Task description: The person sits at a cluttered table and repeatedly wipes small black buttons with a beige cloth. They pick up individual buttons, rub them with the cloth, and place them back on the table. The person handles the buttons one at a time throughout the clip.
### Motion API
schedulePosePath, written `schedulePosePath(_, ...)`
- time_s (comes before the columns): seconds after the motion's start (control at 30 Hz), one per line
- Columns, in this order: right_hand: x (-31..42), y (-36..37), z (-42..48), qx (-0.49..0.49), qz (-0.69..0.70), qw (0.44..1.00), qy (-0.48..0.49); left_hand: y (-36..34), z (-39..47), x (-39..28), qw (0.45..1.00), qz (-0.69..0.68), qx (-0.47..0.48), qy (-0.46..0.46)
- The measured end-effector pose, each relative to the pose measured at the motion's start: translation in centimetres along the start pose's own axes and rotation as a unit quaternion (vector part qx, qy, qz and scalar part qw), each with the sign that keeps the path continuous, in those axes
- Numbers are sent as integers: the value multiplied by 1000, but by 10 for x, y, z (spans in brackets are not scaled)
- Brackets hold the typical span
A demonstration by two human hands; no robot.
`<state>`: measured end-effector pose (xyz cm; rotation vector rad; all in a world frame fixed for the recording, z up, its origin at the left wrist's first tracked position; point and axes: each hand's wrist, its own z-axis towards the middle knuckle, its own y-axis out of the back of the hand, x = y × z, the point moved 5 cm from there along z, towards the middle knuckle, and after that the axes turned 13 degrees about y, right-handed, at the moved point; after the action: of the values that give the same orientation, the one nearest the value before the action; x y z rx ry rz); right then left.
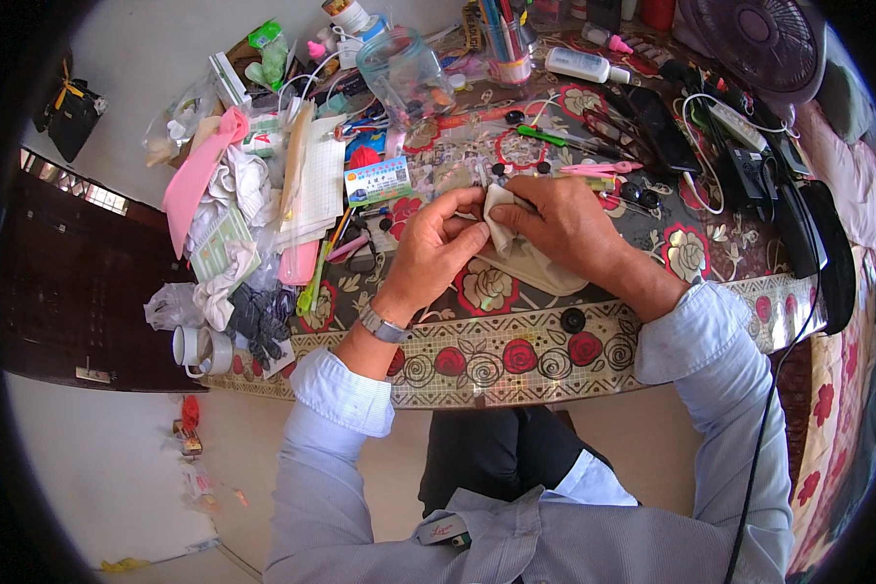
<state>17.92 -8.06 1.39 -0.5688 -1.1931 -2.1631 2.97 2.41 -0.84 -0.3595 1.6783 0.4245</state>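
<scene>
My right hand [566,226] grips a cream-coloured cloth [507,237] between thumb and fingers, and the rest of the cloth lies on the table beneath that hand. Against the cloth's left edge is my left hand [442,244], its thumb and fingers bent together; whether it pinches something small is hidden. A round black part [573,320] rests on the tablecloth's border in front of my right hand. Beyond my hands are several small black round pieces, a pink pair of tweezers or similar tool [602,168] and a green pen [541,136].
Papers [312,182], crumpled cloths and plastic bags crowd the table's left side, with white mugs [203,350] at its corner. A clear jar [406,79], a pen holder [509,62] and a white bottle [586,66] stand or lie behind. Phone [661,128], cables and fan [763,36] occupy the right.
</scene>
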Motion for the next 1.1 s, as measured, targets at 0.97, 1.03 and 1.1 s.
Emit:
schedulePosePath(0.97, 5, -4, -1, 5, 76, 995, 61, 9, 5, 3, 999, 10, -24, -43)
schedulePosePath(1.03, 5, -5, 0, 6, 64, 995, 75, 9, 4, 4, 999, 19, -30, -37)
schedulePosePath(1.1, 7, -4, 1, 2, 50, 994, 95, 8, 3, 2, 999, 18, -33, -29)
